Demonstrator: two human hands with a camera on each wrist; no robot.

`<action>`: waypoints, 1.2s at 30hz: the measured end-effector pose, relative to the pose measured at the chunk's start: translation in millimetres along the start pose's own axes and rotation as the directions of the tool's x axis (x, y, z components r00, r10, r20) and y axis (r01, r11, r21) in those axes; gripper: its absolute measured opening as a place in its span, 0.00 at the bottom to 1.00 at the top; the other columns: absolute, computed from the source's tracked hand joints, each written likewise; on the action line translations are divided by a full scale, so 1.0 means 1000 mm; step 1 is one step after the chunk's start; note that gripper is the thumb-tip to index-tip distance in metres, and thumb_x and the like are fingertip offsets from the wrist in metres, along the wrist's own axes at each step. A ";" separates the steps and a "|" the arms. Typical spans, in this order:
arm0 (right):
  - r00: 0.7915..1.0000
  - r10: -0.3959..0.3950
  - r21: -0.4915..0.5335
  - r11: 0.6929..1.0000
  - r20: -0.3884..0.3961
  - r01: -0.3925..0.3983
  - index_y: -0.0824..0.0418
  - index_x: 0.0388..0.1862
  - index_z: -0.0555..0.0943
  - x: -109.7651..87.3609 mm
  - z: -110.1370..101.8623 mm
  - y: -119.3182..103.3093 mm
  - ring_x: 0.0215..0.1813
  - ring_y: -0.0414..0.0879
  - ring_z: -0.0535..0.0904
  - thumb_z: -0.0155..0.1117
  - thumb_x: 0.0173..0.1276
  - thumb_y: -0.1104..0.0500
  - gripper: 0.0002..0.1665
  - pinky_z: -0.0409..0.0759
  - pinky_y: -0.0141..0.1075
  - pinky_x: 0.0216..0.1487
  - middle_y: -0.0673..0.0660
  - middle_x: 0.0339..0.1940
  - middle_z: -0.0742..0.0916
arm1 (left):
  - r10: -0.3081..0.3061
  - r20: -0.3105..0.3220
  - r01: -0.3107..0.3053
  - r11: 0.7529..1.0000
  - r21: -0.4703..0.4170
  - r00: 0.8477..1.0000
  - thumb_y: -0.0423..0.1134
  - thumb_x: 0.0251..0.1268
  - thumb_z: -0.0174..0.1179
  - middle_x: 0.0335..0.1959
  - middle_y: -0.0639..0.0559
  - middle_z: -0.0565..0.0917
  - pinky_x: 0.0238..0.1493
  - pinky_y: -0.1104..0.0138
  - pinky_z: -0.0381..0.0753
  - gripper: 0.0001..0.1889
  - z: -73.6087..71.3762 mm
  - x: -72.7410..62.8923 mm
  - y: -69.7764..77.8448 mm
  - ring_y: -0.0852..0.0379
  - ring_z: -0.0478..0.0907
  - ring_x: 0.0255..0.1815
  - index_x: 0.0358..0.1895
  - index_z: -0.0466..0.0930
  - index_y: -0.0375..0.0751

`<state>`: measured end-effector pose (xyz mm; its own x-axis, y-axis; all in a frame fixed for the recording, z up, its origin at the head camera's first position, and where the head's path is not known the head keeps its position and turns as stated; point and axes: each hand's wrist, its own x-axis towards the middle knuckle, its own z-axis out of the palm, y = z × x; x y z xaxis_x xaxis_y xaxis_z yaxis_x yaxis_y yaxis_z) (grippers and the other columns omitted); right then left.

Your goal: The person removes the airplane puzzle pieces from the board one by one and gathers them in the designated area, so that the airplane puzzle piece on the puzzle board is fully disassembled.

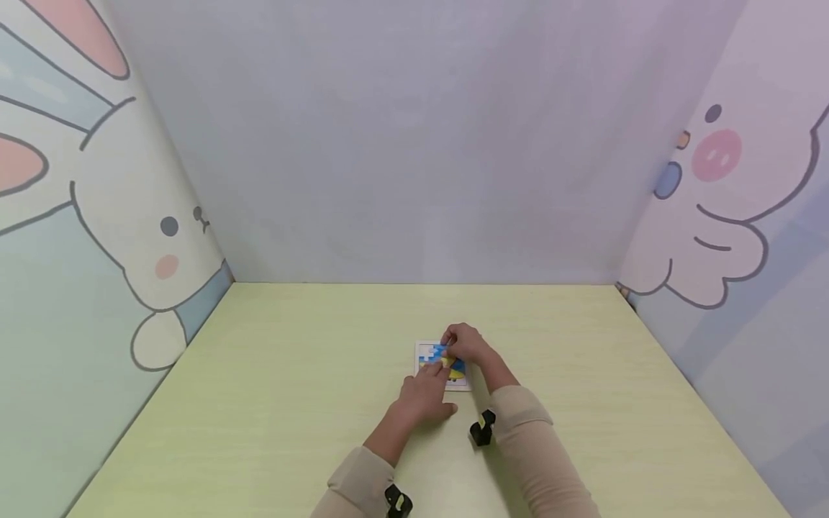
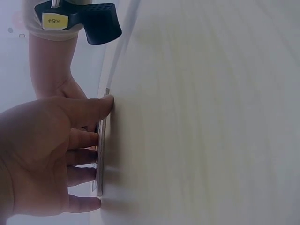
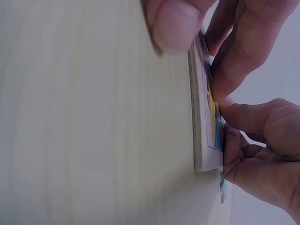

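Note:
A small square jigsaw puzzle [image 1: 425,357] with a pale border lies on the table, its picture blue, white and yellow. My left hand [image 1: 424,397] rests over its near left part, fingertips on the picture and thumb by the near edge. In the left wrist view, the fingers [image 2: 83,176] of that hand stretch straight to the board. At the far right of the puzzle, my right hand [image 1: 466,342] bends its fingers and pinches at a puzzle piece, mostly hidden by the fingers. A small blue piece [image 3: 223,188] shows just past those curled fingers in the right wrist view.
The pale yellow-green table [image 1: 291,403] spreads around the puzzle. A grey wall [image 1: 414,144] stands at the back, with cartoon-printed panels on both sides. Black wrist mounts [image 1: 482,429] sit by both sleeves.

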<state>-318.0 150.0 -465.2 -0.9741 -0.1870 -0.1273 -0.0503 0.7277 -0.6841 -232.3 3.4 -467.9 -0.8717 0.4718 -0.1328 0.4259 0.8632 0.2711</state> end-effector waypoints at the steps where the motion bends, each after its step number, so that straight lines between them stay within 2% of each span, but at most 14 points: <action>1: 1.000 0.001 -0.003 1.000 0.001 -0.001 0.64 0.36 0.81 0.000 0.000 0.000 0.33 0.47 0.78 0.69 0.62 0.69 0.06 0.79 0.40 0.40 0.55 0.31 0.82 | 0.000 0.001 0.000 1.000 0.000 1.000 0.54 0.64 0.65 0.74 0.46 0.67 0.61 0.45 0.72 0.37 0.000 0.000 0.000 0.47 0.61 0.75 0.73 0.67 0.40; 5: 1.000 0.007 -0.022 1.000 -0.004 -0.007 0.63 0.37 0.80 0.001 0.002 0.000 0.34 0.47 0.78 0.70 0.62 0.68 0.07 0.76 0.46 0.48 0.55 0.32 0.82 | 0.003 0.004 -0.003 1.000 0.005 1.000 0.54 0.65 0.65 0.74 0.46 0.67 0.60 0.46 0.72 0.37 -0.001 0.000 0.000 0.47 0.62 0.75 0.73 0.67 0.40; 8: 1.000 -0.001 -0.033 0.999 -0.011 0.001 0.63 0.37 0.80 0.002 0.003 0.001 0.35 0.48 0.78 0.70 0.62 0.68 0.07 0.75 0.47 0.50 0.55 0.32 0.82 | 0.001 0.006 -0.001 1.000 0.009 1.000 0.54 0.65 0.65 0.74 0.46 0.66 0.61 0.46 0.72 0.37 -0.001 0.000 -0.001 0.47 0.61 0.75 0.73 0.67 0.40; 12: 1.000 0.001 -0.019 1.000 -0.012 -0.001 0.63 0.38 0.80 0.003 0.004 0.004 0.36 0.49 0.79 0.70 0.63 0.69 0.08 0.78 0.44 0.46 0.56 0.34 0.83 | 0.002 0.015 -0.002 1.000 0.006 1.000 0.54 0.65 0.65 0.75 0.46 0.66 0.61 0.46 0.72 0.38 -0.001 0.001 -0.001 0.47 0.61 0.75 0.73 0.66 0.40; 16: 1.000 0.015 0.010 1.000 -0.004 -0.015 0.63 0.38 0.79 0.001 0.003 0.003 0.38 0.50 0.79 0.69 0.64 0.69 0.07 0.78 0.45 0.47 0.58 0.37 0.83 | 0.006 0.017 -0.006 1.000 -0.001 1.000 0.54 0.65 0.65 0.75 0.46 0.66 0.60 0.46 0.72 0.38 -0.002 0.001 0.000 0.47 0.61 0.75 0.73 0.66 0.40; 21: 1.000 -0.009 0.009 1.000 0.003 0.009 0.62 0.38 0.78 -0.002 0.001 0.000 0.37 0.50 0.79 0.69 0.64 0.69 0.08 0.77 0.46 0.47 0.58 0.36 0.83 | 0.004 0.009 -0.004 1.000 0.006 1.000 0.54 0.64 0.65 0.74 0.46 0.66 0.60 0.46 0.73 0.38 -0.002 0.000 0.000 0.47 0.62 0.75 0.73 0.67 0.40; 25: 1.000 0.008 0.031 0.999 0.006 -0.008 0.64 0.45 0.80 -0.002 0.002 0.000 0.38 0.50 0.81 0.68 0.65 0.69 0.11 0.78 0.46 0.48 0.58 0.36 0.84 | 0.004 0.008 -0.004 1.000 0.007 1.000 0.54 0.64 0.66 0.74 0.46 0.67 0.59 0.46 0.73 0.38 -0.003 -0.001 0.000 0.47 0.62 0.75 0.73 0.67 0.40; 28: 1.000 0.006 0.012 1.000 -0.002 -0.006 0.65 0.48 0.81 -0.003 0.003 -0.002 0.37 0.49 0.80 0.67 0.65 0.70 0.13 0.78 0.43 0.45 0.58 0.36 0.84 | 0.002 0.007 -0.002 1.000 0.015 1.000 0.54 0.64 0.66 0.74 0.46 0.67 0.59 0.47 0.73 0.38 -0.004 -0.002 0.000 0.47 0.62 0.75 0.73 0.67 0.40; 32: 1.000 -0.001 -0.023 1.000 -0.027 0.000 0.64 0.44 0.82 -0.003 0.005 -0.004 0.34 0.48 0.78 0.68 0.64 0.70 0.10 0.77 0.40 0.39 0.56 0.34 0.83 | 0.004 0.007 -0.004 1.000 0.013 1.000 0.55 0.64 0.65 0.74 0.46 0.67 0.59 0.47 0.73 0.38 -0.003 -0.002 -0.001 0.47 0.62 0.75 0.73 0.67 0.40; 36: 0.998 0.003 -0.036 0.999 -0.057 -0.005 0.65 0.39 0.82 -0.005 0.007 -0.005 0.32 0.47 0.78 0.70 0.62 0.70 0.08 0.78 0.39 0.38 0.56 0.31 0.83 | 0.001 0.008 -0.001 1.000 -0.001 1.000 0.54 0.64 0.66 0.74 0.46 0.66 0.60 0.46 0.73 0.39 -0.003 -0.002 0.000 0.47 0.62 0.75 0.74 0.66 0.40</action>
<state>-311.8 142.4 -466.4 -0.9852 -0.1468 -0.0886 -0.0530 0.7521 -0.6570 -231.5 2.5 -465.1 -0.8691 0.4744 -0.1401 0.4270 0.8624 0.2719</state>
